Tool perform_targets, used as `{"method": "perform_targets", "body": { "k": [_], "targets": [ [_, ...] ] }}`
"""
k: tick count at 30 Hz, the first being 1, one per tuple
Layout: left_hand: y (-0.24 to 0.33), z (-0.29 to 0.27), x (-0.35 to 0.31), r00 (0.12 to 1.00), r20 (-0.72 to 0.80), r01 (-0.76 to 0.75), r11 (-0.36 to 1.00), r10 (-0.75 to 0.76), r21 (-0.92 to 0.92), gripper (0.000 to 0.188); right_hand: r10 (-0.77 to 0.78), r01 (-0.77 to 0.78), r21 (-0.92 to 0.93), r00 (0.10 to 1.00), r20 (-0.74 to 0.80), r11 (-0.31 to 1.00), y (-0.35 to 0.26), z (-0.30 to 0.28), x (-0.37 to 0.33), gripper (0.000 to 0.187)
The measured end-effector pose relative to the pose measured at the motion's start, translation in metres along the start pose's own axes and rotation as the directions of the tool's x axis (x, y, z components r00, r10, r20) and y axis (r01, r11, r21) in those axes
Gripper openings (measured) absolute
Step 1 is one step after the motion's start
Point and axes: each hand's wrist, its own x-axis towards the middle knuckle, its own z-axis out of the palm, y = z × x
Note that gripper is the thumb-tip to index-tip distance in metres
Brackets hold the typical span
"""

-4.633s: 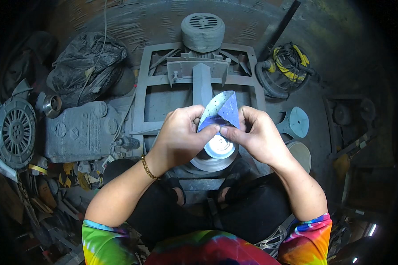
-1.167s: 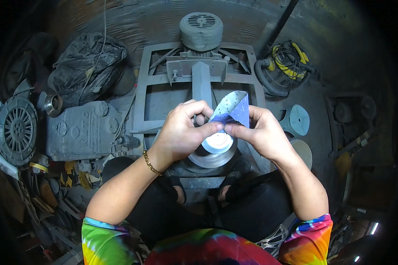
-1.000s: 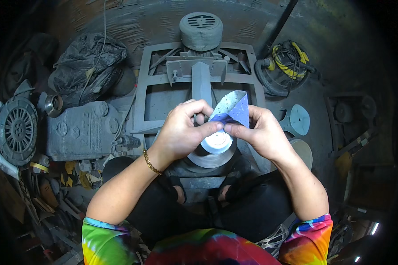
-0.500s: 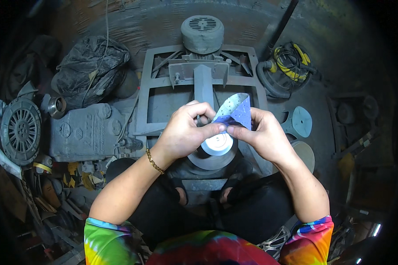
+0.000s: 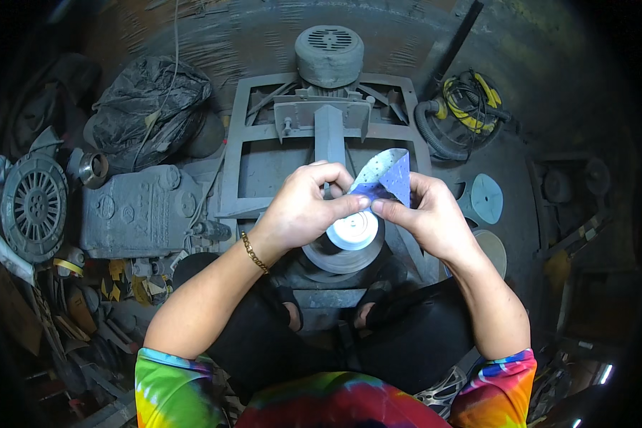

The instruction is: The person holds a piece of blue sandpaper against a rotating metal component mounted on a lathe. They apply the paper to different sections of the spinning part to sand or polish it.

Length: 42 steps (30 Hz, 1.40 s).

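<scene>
A blue sanding sheet [image 5: 395,177] dotted with small holes is folded into a peaked shape, its paler side showing inside the fold. My left hand [image 5: 301,207], with a gold chain bracelet at the wrist, pinches the sheet's left lower edge between thumb and fingers. On the other side my right hand [image 5: 435,217] grips it too, and the two thumb tips nearly meet. Just below the thumbs is a round white disc [image 5: 353,232] with ring marks, in front of a grey round wheel [image 5: 339,265]. Whether my fingers touch the disc is hidden.
Ahead stands a dusty metal frame [image 5: 235,143] with a motor [image 5: 329,57]. A gearbox-like casting [image 5: 132,217] and a slotted round housing [image 5: 34,207] lie left. At right are a black-and-yellow vacuum [image 5: 471,114] and a pale blue stool [image 5: 486,199].
Both hands and the folded sanding sheet have shifted very slightly right in the picture, with the background shifting a little too. The grip on the sheet stays the same.
</scene>
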Motion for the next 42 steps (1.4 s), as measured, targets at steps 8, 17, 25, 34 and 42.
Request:
{"method": "perform_targets", "body": {
  "k": [8, 17, 25, 34, 42],
  "targets": [
    [0.001, -0.001, 0.003, 0.999, -0.001, 0.036, 0.999, -0.036, 0.024, 0.014, 0.009, -0.014, -0.102, 0.998, -0.055, 0.995, 0.001, -0.003, 0.004, 0.029],
    [0.023, -0.014, 0.013, 0.992, 0.017, 0.121, 0.927, -0.123, -0.356, 0.009, -0.673, 0.411, -0.628, 0.694, -0.255, 0.661, -0.011, -0.003, -0.005, 0.039],
    [0.037, -0.01, 0.01, 0.996, 0.052, 0.093, 0.913, -0.079, -0.396, 0.015, -0.708, 0.478, -0.679, 0.701, -0.086, 0.557, -0.014, 0.0, 0.01, 0.048],
    [0.035, -0.028, 0.004, 0.991, -0.11, 0.057, 0.985, -0.075, -0.16, 0.02, -0.751, 0.533, -0.64, 0.651, -0.108, 0.554, -0.019, 0.011, 0.021, 0.032],
    [0.035, -0.034, -0.003, 0.878, -0.116, -0.425, 0.867, 0.465, 0.26, 0.026, -0.793, 0.604, -0.579, 0.595, -0.13, 0.548, -0.024, 0.022, 0.024, 0.025]
  ]
}}
